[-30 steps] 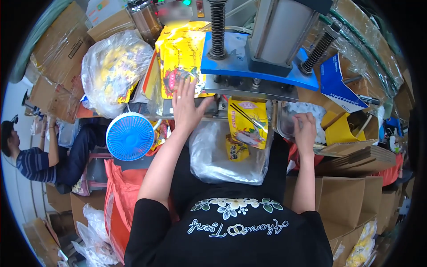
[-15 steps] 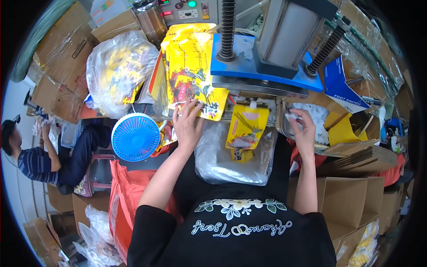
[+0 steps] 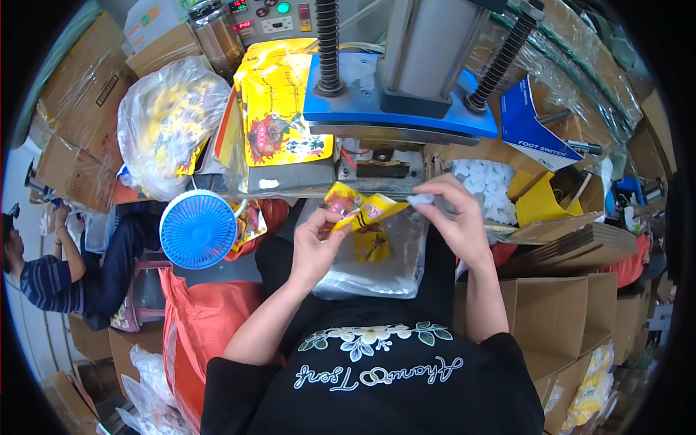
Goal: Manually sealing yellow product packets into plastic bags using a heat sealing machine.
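Note:
My left hand (image 3: 317, 241) holds a small yellow pouch (image 3: 360, 209) by its lower left edge, just in front of my chest. My right hand (image 3: 453, 219) pinches a small white cap (image 3: 420, 199) at the pouch's upper right corner. Under both hands, on my lap, lies a clear plastic bag (image 3: 377, 261) with yellow pouches inside. A stack of flat yellow pouches (image 3: 283, 119) lies on the machine's table to the upper left. Above my hands stands the blue press machine (image 3: 402, 109) with its metal column.
A pile of white caps (image 3: 482, 181) sits to the right of the press. A blue round fan (image 3: 197, 229) stands at my left, beside a big clear bag of yellow pouches (image 3: 170, 123). Cardboard boxes (image 3: 558, 304) crowd the right. Another person (image 3: 43, 268) sits at far left.
My left hand came back from the stack with one yellow pouch and lowered it before my chest. My right hand rose from the right side and brought a white cap to the pouch.

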Motion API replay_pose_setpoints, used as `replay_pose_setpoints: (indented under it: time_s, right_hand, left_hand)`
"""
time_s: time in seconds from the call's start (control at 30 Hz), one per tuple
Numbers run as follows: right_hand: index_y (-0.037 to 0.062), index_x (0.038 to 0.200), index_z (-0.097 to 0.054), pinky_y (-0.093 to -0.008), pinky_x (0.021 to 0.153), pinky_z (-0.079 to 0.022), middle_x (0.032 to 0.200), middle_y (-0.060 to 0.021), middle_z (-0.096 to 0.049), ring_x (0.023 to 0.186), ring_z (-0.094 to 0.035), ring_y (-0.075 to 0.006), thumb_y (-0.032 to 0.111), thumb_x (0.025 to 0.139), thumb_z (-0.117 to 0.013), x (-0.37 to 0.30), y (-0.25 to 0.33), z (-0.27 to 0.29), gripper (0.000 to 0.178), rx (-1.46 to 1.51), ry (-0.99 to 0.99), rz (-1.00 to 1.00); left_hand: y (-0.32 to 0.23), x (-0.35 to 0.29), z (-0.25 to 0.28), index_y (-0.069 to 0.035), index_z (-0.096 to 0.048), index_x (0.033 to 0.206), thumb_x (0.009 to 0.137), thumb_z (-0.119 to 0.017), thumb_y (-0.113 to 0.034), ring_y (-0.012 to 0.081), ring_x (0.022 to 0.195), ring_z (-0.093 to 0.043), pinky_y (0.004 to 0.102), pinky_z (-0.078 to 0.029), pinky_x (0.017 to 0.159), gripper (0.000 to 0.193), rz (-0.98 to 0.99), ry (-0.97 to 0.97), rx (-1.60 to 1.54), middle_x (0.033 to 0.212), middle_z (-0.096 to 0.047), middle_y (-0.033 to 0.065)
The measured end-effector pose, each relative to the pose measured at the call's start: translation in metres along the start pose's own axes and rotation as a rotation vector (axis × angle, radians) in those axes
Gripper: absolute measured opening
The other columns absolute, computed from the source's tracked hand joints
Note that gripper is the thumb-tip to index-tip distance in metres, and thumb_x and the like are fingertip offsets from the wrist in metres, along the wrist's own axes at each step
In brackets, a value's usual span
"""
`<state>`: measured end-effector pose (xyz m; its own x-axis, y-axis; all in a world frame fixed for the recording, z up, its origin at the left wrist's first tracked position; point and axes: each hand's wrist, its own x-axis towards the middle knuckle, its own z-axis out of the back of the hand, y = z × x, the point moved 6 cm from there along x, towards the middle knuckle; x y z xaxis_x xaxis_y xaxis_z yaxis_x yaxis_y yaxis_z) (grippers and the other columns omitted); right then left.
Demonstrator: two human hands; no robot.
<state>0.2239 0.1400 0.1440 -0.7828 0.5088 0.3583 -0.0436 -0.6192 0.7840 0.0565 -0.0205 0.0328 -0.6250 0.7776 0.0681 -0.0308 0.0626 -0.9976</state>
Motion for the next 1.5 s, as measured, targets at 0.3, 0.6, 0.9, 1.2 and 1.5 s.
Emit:
replay_pose_setpoints:
  time_s: [0.3,0.6,0.9,1.2,1.5]
  right_hand:
    - [0.0026,0.112,-0.065,-0.0298,0.091,-0.046,0.107,-0.0063,-0.061,0.102,-0.057,-0.0151,0.004,0.083,-0.069,-0.004,-0.061,-0.050,0.029,0.395,0.317,-0.237]
    - [0.0035,0.122,-0.061,-0.0323,0.090,-0.048,0.110,-0.0102,-0.065,0.100,-0.062,-0.0186,0.011,0.082,-0.073,-0.001,-0.068,0.016,0.042,-0.180,-0.193,-0.215]
    - [0.0031,0.104,-0.068,-0.0425,0.079,-0.049,0.097,-0.0165,-0.066,0.091,-0.063,-0.0364,0.019,0.084,-0.068,-0.056,-0.103,0.061,0.026,-0.850,-0.046,-0.434]
    - [-0.0002,0.112,-0.065,-0.0332,0.075,-0.046,0.093,-0.0150,-0.058,0.081,-0.056,-0.0287,0.005,0.084,-0.065,-0.052,-0.104,0.043,0.028,-0.448,0.070,-0.247]
    - [0.0000,0.106,-0.060,-0.0266,0.074,-0.046,0.089,-0.0058,-0.063,0.079,-0.055,-0.0110,0.006,0.089,-0.064,-0.041,-0.081,0.047,0.018,-0.215,-0.218,-0.334]
  left_hand:
    - [0.030,-0.009,-0.024,0.003,-0.067,0.097,0.091,-0.066,-0.008,0.0061,0.078,-0.061,0.0214,-0.049,0.071,0.012,-0.021,0.162,-0.006,0.090,-0.065,0.0027]
    - [0.030,0.041,-0.037,0.006,-0.065,0.099,0.092,-0.067,-0.019,0.0076,0.072,-0.062,0.0212,-0.049,0.067,0.026,0.316,0.013,-0.193,0.079,-0.067,0.0047]
    - [0.036,0.058,-0.051,0.005,-0.065,0.096,0.092,-0.068,-0.018,0.0129,0.071,-0.066,0.0270,-0.053,0.064,0.023,0.439,-0.003,-0.557,0.084,-0.069,0.0092]
    - [-0.009,0.088,0.044,-0.011,-0.054,0.135,0.082,-0.071,-0.038,0.0268,0.144,-0.029,0.0557,-0.011,0.116,0.062,-0.418,-0.176,1.190,0.149,-0.042,0.0104]
    - [-0.029,0.030,0.054,-0.001,-0.070,0.101,0.088,-0.067,-0.004,0.0056,0.077,-0.061,0.0209,-0.046,0.066,0.013,-0.271,-0.223,0.446,0.087,-0.071,0.0037]
